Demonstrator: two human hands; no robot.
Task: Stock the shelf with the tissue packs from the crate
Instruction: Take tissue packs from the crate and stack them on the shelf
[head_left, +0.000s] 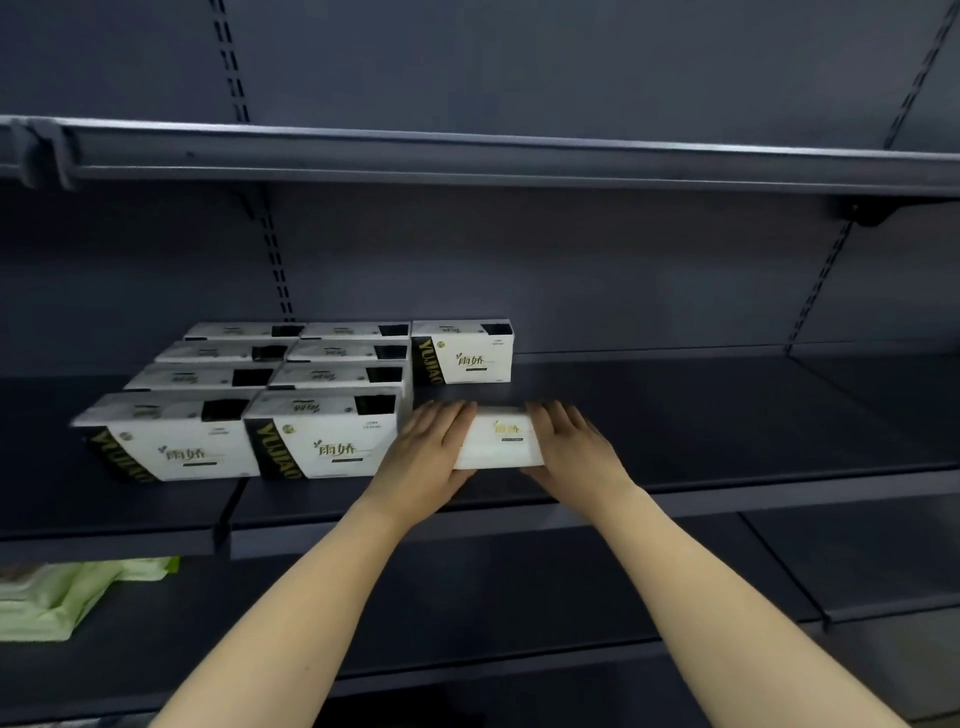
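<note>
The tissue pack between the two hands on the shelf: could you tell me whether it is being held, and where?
Yes: the left hand and right hand grip the tissue pack by its two short ends.

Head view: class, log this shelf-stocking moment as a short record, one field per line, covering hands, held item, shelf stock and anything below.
held item: tissue pack, gripped at both ends
left hand: on its left end
right hand: on its right end
shelf: two columns of four packs, plus a single pack at the back
target: in front of the single pack
below: green packs at left

tissue packs (322, 415) left on shelf (727, 415), one pack (498, 441) right of them
</note>
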